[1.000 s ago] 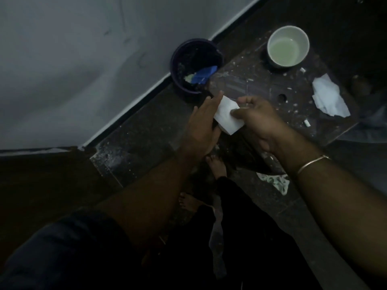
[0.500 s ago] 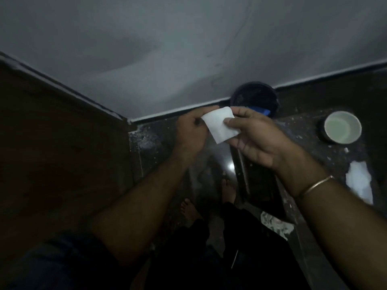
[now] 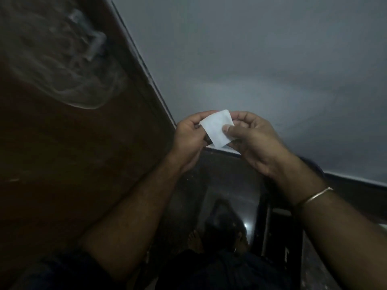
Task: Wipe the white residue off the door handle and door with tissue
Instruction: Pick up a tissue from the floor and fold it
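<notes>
We saw the grey wall [image 3: 261,59] fill most of the upper right of the dim view, and the brown wooden door [image 3: 73,153] take the whole left side, its edge running slantwise down to where the wall met the floor. White residue [image 3: 69,80] lay smeared in swirls over the upper part of the door, around the door handle [image 3: 92,41], which was blurred and looked pale with the same film, though we could not be sure in that light. The dark glossy floor [image 3: 219,185] showed below, between our forearms. In front of the wall, near the door's edge and well apart from the handle, our two hands held a small folded tissue [image 3: 216,128] between them. The left hand [image 3: 189,139] had its fingers curled round the tissue's left edge. The right hand [image 3: 254,141] pinched the right side, the thumb pressed flat on the white face and the fingers curled behind it. A thin metal bangle [image 3: 314,196] sat on the right wrist.
</notes>
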Tool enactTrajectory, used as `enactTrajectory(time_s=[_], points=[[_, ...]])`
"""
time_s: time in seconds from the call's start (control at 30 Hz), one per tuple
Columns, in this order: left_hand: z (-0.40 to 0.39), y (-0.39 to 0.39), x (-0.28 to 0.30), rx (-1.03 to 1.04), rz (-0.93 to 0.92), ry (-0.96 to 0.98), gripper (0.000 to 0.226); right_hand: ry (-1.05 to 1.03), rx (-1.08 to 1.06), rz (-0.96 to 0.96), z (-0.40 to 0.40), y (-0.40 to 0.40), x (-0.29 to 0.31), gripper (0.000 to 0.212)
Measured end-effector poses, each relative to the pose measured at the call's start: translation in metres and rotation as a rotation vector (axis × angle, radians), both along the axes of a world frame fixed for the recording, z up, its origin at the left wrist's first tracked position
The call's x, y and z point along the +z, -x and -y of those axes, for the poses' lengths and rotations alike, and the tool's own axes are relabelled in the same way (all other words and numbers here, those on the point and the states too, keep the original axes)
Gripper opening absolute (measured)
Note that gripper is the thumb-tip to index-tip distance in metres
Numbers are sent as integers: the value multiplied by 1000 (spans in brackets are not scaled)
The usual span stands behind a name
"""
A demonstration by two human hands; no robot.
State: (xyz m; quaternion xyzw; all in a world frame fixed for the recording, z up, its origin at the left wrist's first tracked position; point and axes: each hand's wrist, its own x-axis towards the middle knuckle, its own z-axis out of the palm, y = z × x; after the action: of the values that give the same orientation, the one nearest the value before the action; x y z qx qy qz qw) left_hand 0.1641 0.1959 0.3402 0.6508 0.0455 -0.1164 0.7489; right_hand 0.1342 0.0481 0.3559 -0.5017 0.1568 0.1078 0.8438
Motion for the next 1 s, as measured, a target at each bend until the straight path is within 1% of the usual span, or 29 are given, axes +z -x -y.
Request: enactTrajectory(time_s=[0.13,0.3,0.47,0.57,0.67,0.73,0.77,0.87,0.93,1.0], points=[[-40,-11,46,35,-38,148,22,90,68,144,-36,-25,38,18],[-95,-14,88,117,10,235,33,163,151,256,-94,-53,71,12],[-155,-19,110,158,38,359,40,295,202,361,-155,-74,98,11],[-190,-28,116,192,25,420,51,383,215,439,-187,-87,111,10],[-218,-40,122,156,55,470,61,472,188,495,-214,-101,113,13],[-229,-46,123,137,60,466,59,492,171,499,-226,-110,111,13],[-233,-49,122,148,64,431,58,496,170,494,-232,-115,110,12],[-240,-60,115,236,100,253,36,474,224,465,-243,-129,102,13],[-245,-67,106,301,107,188,28,394,264,415,-248,-137,95,19],[-248,-75,99,338,105,179,22,279,308,353,-252,-148,89,26]])
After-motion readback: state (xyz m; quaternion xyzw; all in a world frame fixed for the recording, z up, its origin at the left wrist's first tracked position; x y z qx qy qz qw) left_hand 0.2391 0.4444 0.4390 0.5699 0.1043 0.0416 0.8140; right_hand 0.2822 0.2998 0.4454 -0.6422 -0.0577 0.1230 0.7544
